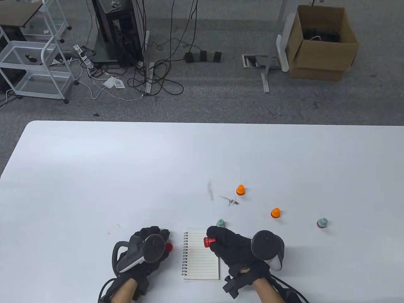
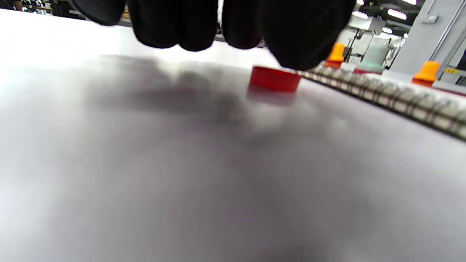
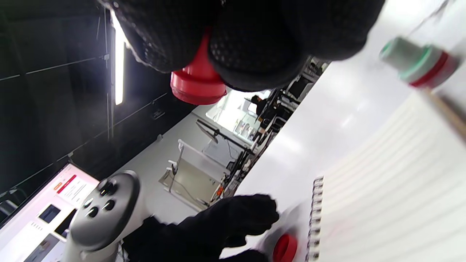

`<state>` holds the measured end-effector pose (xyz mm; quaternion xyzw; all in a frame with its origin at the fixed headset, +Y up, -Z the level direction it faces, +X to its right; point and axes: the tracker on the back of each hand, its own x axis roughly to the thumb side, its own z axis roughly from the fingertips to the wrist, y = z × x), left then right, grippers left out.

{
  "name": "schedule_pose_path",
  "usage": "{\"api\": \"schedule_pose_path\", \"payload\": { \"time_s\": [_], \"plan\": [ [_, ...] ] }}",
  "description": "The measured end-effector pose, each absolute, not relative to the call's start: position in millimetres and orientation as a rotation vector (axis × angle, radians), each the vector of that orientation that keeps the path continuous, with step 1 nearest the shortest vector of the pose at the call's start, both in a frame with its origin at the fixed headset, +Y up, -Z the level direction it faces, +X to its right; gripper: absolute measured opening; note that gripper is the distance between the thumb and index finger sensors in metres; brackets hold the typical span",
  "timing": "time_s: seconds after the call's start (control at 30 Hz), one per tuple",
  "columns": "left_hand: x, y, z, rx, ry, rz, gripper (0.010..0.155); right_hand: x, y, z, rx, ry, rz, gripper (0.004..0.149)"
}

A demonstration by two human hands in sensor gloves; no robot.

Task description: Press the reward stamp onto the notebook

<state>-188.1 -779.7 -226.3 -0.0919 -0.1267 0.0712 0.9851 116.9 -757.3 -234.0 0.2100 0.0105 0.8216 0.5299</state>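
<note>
A small red plastic reward stamp (image 1: 209,241) is gripped in the right hand (image 1: 232,244), held on its side above the white lined spiral-bound notebook (image 1: 201,256) near the table's front edge, long axis level, face pointing left. The page is directly beneath, so tipping face-down seems required. A red cap (image 1: 169,246) is touched by the left hand (image 1: 148,244); its closure cannot be told

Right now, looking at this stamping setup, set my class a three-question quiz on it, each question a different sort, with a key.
1. True or false: the right hand holds the red stamp over the notebook.
2. Besides the red one, how many stamps stand on the table?
3. The red cap lies: A) on the notebook B) on the table by the left hand C) beside the orange stamps.

Key: 1 true; 2 four; 3 B.
</note>
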Motion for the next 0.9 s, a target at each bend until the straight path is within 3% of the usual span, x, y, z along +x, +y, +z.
{"api": "schedule_pose_path", "payload": {
  "time_s": [0.4,0.9],
  "plan": [
    [-211.8,-752.2,-212.6,0.107,-0.256,0.157,0.071,133.2,-742.4,-235.0,0.556,-0.137,2.302,0.051],
    [-204.6,-742.4,-206.2,0.081,-0.281,0.043,0.072,121.6,-741.4,-230.2,0.730,-0.153,2.691,0.047]
  ]
}}
